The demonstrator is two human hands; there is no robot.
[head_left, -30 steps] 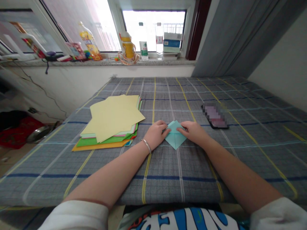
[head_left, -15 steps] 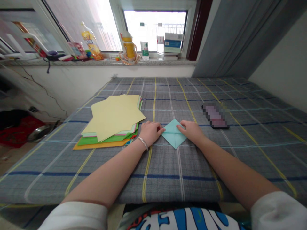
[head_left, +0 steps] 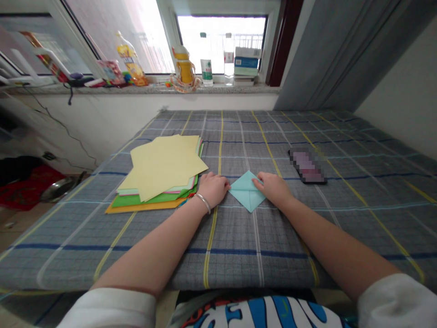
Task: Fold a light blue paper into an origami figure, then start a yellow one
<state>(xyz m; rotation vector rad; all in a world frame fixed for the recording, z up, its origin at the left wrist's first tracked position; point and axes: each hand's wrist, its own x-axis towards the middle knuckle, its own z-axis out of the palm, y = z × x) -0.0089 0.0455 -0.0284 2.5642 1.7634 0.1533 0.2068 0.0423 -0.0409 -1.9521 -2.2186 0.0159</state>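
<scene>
Nearest are two white sleeves and a blue-lettered printed shirt [head_left: 262, 312], with both bare forearms reaching forward over a grey plaid bed [head_left: 259, 264]. The left hand [head_left: 213, 190], a metal bangle [head_left: 204, 203] on its wrist, lies flat and open, its fingertips [head_left: 225, 183] just beside the left corner of a folded teal paper [head_left: 247, 193]. The right hand [head_left: 275, 189] is also flat, not clamped, with its fingertips [head_left: 257, 180] resting on the paper's upper right edge. The two hands stay apart, with the paper between them.

The paper lies flat on the bed as a diamond, one corner pointing toward the person and one away. A crease runs between those two corners, and the shape is about as wide as it is long, perhaps slightly wider.

Left of the left hand, just beside it, is a loose stack of coloured paper [head_left: 160, 171], with pale yellow sheets on top and green and orange below. To the right, beyond the right hand and well apart from it, a phone [head_left: 308, 166] lies on the bed, its face blurred.

Farther off, a windowsill [head_left: 143, 89] carries a juice bottle [head_left: 131, 59], a yellow-capped bottle [head_left: 182, 66], two water bottles [head_left: 206, 59] [head_left: 228, 57] and a blue-and-white box [head_left: 246, 59]. A grey curtain [head_left: 324, 50] hangs to the right.
</scene>
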